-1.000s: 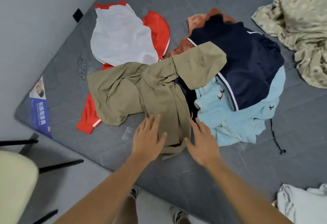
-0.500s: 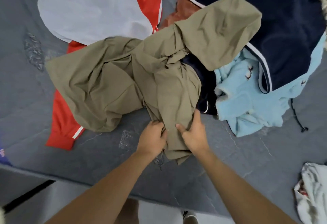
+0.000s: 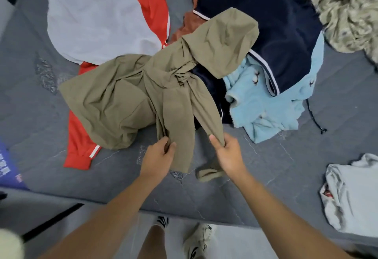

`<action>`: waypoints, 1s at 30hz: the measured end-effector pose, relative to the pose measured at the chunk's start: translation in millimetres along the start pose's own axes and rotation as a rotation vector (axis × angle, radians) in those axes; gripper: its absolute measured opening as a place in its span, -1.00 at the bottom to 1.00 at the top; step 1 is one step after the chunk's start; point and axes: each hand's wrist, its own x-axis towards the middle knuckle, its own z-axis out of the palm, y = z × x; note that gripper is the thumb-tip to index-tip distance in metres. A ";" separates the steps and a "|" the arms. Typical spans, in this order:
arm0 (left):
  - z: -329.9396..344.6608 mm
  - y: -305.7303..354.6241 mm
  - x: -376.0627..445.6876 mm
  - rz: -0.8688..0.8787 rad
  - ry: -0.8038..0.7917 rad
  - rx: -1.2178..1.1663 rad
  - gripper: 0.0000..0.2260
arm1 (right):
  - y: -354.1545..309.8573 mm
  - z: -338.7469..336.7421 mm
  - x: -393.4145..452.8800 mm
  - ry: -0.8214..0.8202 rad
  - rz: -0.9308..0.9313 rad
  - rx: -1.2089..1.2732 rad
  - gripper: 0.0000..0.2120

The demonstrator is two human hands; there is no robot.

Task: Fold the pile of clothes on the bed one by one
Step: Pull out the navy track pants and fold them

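Left hand (image 3: 157, 157) and right hand (image 3: 229, 152) each pinched near hem of khaki garment (image 3: 131, 97); garment crumpled on grey bed (image 3: 255, 187), long axis running left-right, end draped over clothes pile (image 3: 276, 54). Floor below bed edge.

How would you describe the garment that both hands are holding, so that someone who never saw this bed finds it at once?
On the grey mattress, look at the heap of clothes in the middle. The olive-brown garment lies on top, its near end held by the left hand and the right hand. It is the only plain khaki piece, between the red and white top and the light blue fleece.
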 end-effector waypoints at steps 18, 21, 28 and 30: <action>26.4 76.0 114.9 -0.031 -0.040 -0.078 -0.71 | -7.2 40.9 28.2 -0.079 -0.181 -0.086 -0.79; 14.7 70.5 121.6 0.111 0.028 0.069 -0.64 | -26.1 17.9 51.1 0.185 -0.168 -0.138 -0.62; -20.9 114.4 210.4 0.350 0.185 0.325 -0.10 | -109.6 1.8 126.3 0.403 -0.286 -0.205 -0.19; -23.2 131.0 238.7 0.338 0.136 0.407 -0.04 | -122.2 3.9 143.8 0.468 -0.279 -0.289 -0.10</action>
